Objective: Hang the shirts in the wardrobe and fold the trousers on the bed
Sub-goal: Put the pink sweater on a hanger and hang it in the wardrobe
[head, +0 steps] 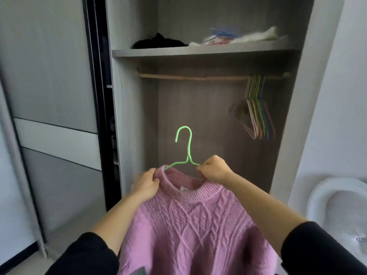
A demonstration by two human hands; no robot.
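Note:
A pink cable-knit sweater (190,221) hangs on a green hanger (185,147) in front of the open wardrobe. My left hand (147,185) pinches the collar on the left side. On the right, my right hand (213,169) grips the collar together with the hanger's arm. The hanger's hook points up, well below the wooden rail (194,77). The hanger's shoulders are hidden inside the sweater.
Several empty coloured hangers (258,110) hang at the rail's right end. The shelf (198,51) above holds a black garment (158,42) and white items (244,37). A sliding door (51,116) stands at the left. A white rounded object (341,205) sits at the lower right.

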